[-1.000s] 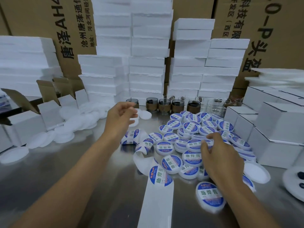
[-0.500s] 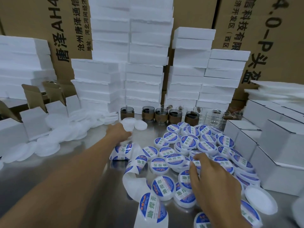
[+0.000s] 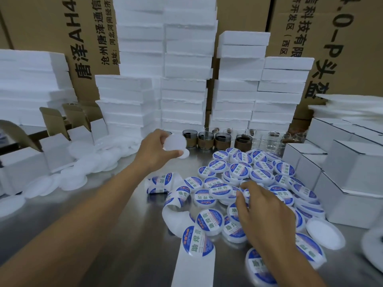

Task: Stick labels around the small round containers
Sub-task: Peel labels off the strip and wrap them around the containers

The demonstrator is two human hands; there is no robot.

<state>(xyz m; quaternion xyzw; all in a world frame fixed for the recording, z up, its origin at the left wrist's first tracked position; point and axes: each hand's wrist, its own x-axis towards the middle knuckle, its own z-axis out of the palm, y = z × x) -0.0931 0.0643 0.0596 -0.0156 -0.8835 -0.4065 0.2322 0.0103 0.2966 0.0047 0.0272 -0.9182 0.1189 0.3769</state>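
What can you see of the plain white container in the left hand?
The plain white container is a small, flat round disc, seemingly matte white plastic, with no label on the face shown. The left hand grips it by the rim between thumb and fingers, lifted off the steel table and tilted so its round face points at the camera, near the dark jars.

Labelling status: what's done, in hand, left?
Done: a big pile of labelled containers in the middle. In hand: left hand holds one plain white container; right hand is over the pile, beside the label strip. Left: many plain white rounds heaped on the left.
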